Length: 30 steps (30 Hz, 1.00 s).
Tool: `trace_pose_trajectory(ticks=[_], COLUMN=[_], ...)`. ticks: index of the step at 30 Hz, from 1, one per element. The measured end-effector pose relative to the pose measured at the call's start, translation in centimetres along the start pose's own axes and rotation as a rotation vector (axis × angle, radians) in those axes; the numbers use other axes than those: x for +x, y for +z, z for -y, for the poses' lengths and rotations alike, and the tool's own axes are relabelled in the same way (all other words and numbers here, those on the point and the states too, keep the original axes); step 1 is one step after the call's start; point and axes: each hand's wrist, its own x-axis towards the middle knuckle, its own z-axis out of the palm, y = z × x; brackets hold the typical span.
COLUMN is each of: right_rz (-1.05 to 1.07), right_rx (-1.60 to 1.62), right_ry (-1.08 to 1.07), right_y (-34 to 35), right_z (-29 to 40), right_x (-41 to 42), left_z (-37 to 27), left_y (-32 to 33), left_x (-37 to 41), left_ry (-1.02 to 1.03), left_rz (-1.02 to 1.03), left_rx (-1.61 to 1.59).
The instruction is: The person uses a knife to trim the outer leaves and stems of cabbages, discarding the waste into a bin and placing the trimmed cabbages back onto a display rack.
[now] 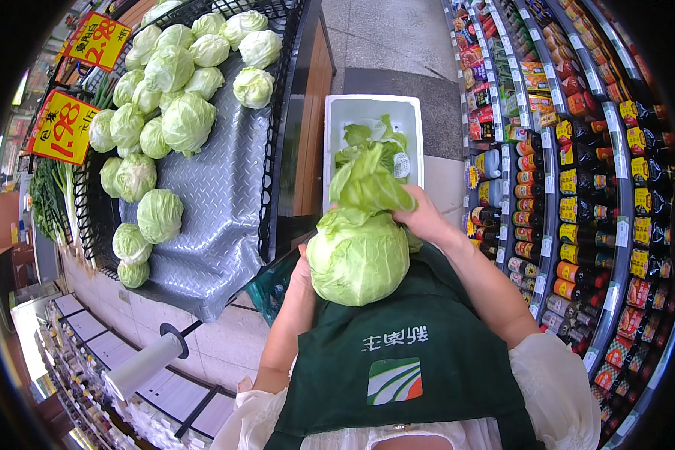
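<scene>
A large green cabbage (360, 259) is held against the front of a dark green apron. My left hand (305, 269) supports it from its left side, fingers mostly hidden behind it. My right hand (419, 216) grips a loose outer cabbage leaf (365, 180) at the top of the head; whether the leaf is still attached cannot be told. Beyond the leaf stands a white foam box (421, 129) on the floor, with several torn green leaves (391, 143) and white netting inside.
To the left is a black-rimmed display bin with a silver tread-patterned liner (219, 180), holding several cabbages (169, 67). Price signs (63, 128) stand on its far left edge. A plastic bag roll (146, 365) sits at lower left. Shelves of bottles (576, 208) line the right.
</scene>
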Motion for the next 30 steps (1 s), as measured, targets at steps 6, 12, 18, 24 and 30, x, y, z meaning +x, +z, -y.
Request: trace_pose_trajectory(ticks=[6,12,18,24,30], right_rz=[-0.137,-0.204,-0.213,-0.281,-0.373], right_rx=[-0.487,-0.613,-0.375,-0.204,-0.462], right_ry=[-0.286,-0.34,-0.156,0.173,0.136], right_y=[1.3,-1.0,-3.9,-6.7,-6.7], right_z=[2.1,3.3,1.2,-6.8,-3.5], right_x=[-2.1,-1.7,0.8,5.5,5.1], left_z=[-3.5,-3.1,-2.9,-3.1,-4.9], left_y=[6.6,5.9,4.8,6.3,6.2], left_x=[2.4,2.0,2.5,3.6,3.3], left_ry=[-0.273,-0.212,-0.201,-0.265,-0.147], left_rz=[-0.505,-0.327,-0.243,-0.122,-0.027], left_rx=[0.582,0.658,0.551,0.671,0.478])
